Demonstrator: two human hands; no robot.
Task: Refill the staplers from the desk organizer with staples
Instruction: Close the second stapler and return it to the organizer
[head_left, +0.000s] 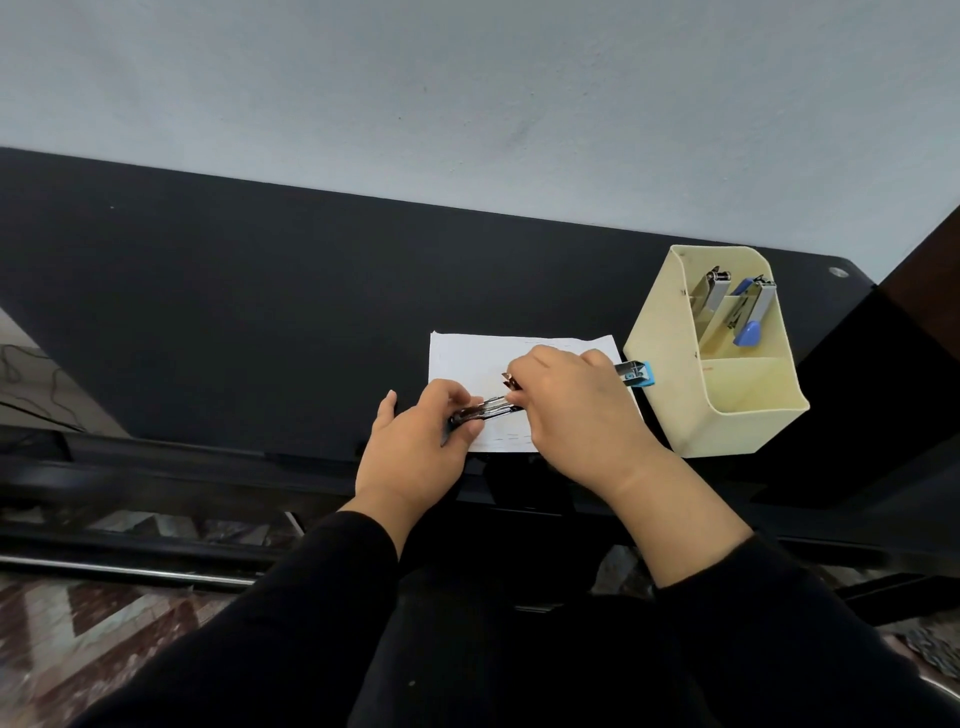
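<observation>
Black desk (218, 312), pale wall (467, 93); left hand (415, 452) fingers (457, 397) grip stapler (491, 407); right hand (582, 415) fingers (522, 400) pinch it.

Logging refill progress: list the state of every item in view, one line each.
dark stapler: top apparently lifted, held over the paper
left hand: grips its rear
right hand: fingers pinch its front end
silver stapler, blue stapler: standing in organizer's rear compartment
organizer: upright on desk
paper: flat on desk
blue-ended item: lies beside organizer, partly hidden

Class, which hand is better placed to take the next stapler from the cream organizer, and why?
Right. The right hand lies nearest the organizer on the right; the left hand, farther off, grips the dark stapler.
</observation>
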